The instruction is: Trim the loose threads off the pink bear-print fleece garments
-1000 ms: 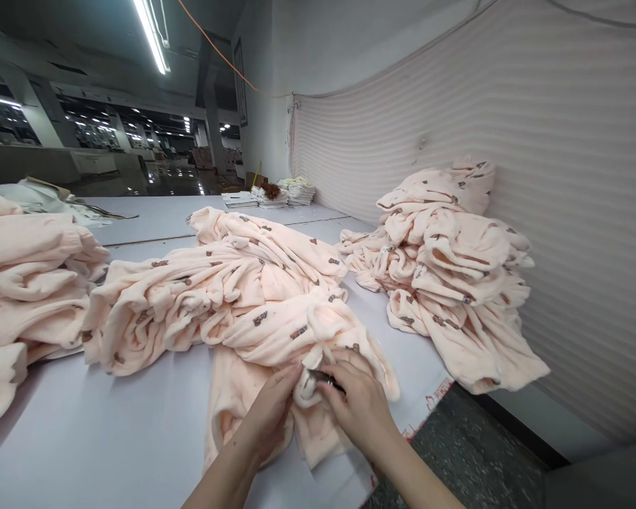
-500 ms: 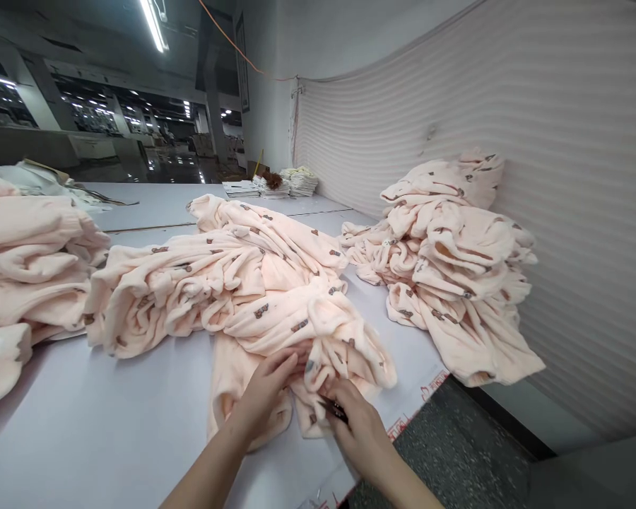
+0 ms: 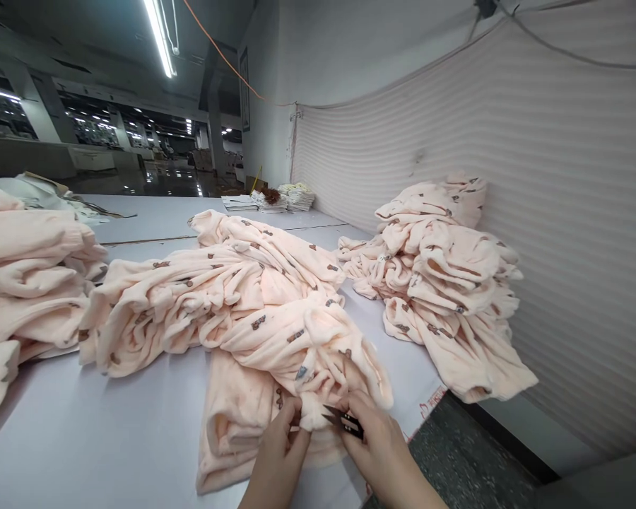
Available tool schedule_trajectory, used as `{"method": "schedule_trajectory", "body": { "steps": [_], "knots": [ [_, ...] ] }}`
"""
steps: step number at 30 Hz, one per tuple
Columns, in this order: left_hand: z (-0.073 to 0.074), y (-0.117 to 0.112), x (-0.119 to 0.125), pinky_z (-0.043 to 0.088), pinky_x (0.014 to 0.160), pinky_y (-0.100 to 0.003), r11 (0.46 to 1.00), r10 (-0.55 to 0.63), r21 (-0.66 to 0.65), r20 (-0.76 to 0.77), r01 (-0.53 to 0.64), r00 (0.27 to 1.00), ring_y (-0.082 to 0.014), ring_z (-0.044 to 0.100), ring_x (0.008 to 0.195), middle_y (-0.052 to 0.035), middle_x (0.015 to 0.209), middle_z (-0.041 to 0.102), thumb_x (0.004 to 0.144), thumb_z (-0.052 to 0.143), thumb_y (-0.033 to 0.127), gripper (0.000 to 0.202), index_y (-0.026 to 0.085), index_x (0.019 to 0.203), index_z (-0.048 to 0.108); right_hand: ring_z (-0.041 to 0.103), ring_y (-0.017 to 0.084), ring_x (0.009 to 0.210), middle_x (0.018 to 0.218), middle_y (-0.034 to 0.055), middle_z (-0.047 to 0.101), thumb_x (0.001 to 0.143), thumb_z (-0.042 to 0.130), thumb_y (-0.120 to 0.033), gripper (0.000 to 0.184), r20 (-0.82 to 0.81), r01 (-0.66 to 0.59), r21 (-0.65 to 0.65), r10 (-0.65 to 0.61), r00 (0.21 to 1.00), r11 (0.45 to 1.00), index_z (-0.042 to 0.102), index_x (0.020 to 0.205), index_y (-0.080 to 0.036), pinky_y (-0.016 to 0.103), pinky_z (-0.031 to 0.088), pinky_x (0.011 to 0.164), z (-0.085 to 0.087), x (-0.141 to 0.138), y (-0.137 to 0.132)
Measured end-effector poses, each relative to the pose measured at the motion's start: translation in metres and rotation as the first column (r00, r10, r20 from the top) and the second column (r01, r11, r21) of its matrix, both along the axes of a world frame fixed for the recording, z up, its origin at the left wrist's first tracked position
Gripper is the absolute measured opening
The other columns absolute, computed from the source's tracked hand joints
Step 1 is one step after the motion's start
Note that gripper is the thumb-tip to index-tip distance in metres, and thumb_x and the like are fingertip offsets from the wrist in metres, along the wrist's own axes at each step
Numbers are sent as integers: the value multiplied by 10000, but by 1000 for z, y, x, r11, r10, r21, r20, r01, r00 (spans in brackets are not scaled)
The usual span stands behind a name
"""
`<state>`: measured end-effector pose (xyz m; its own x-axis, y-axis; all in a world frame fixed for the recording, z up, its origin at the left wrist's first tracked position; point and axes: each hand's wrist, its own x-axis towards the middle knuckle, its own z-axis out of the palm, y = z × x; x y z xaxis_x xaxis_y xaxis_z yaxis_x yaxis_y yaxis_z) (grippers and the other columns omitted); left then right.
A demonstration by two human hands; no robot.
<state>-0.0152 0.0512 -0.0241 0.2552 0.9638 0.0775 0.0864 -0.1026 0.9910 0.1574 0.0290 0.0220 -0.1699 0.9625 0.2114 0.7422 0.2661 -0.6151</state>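
Note:
A pale pink fleece garment (image 3: 254, 332) with small brown prints lies rumpled across the white table (image 3: 85, 438). My left hand (image 3: 278, 452) pinches a fold at the garment's near edge. My right hand (image 3: 379, 445) is closed on small dark thread snips (image 3: 342, 419), whose blades point left at the pinched fold. Both hands sit close together at the table's front edge.
A heap of the same pink garments (image 3: 445, 276) leans against the ribbed wall covering (image 3: 562, 212) at the right. Another folded stack (image 3: 26, 276) rises at the left. Small white piles (image 3: 280, 198) lie at the table's far end. Dark floor (image 3: 471, 466) shows beyond the front right corner.
My left hand went from lying flat on the fabric to pinching a fold. The snips came back up to that fold. The view tilted slightly.

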Motion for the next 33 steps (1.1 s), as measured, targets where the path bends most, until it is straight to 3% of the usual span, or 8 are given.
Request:
{"method": "schedule_trajectory", "body": {
  "steps": [4,8,15,22,28,33],
  "knots": [
    [-2,1,-6,411,676,-267,1000,-3,8,-10,3,1000,-200,564,793,-31,856,637,796,493,247,129,198,888,570,625,211,880,1020,47,611,807,583,-157,264,147,-19,63,9,989,998,604,1055,-243,297,500,735,13,-3,-4],
    [-8,2,-3,413,692,-275,1000,-3,3,15,3,1000,-194,559,799,-33,855,631,781,464,214,169,197,915,566,632,232,863,1000,42,641,831,555,-154,246,265,-38,107,8,964,994,632,1043,-251,335,498,728,17,-5,-4],
    [-13,3,-3,434,717,-296,1000,-22,-17,31,23,999,-193,535,779,-21,833,594,795,464,245,129,212,893,540,640,194,903,1016,15,657,856,577,-206,211,165,-35,31,29,986,999,671,1033,-274,276,500,774,23,-8,2],
    [-3,2,-3,427,737,-293,998,-43,-38,52,45,998,-192,541,812,-35,892,615,789,446,208,188,199,948,548,638,204,917,1053,35,652,838,576,-165,269,186,-31,93,14,982,995,647,1082,-252,287,499,777,18,-2,0],
    [-1,2,-2,433,718,-280,998,-42,-43,15,43,999,-196,555,808,-24,856,605,798,470,227,137,202,907,549,645,183,892,991,13,671,843,580,-177,214,140,-62,35,57,989,997,680,1012,-262,259,498,769,23,-8,2],
    [-4,2,-3,454,755,-302,998,-46,-34,76,49,996,-211,583,868,-53,959,656,798,462,204,212,195,979,571,655,201,901,979,24,676,880,512,-219,210,112,54,61,-60,992,997,687,988,-262,271,508,739,18,-7,6]
  ]
}}
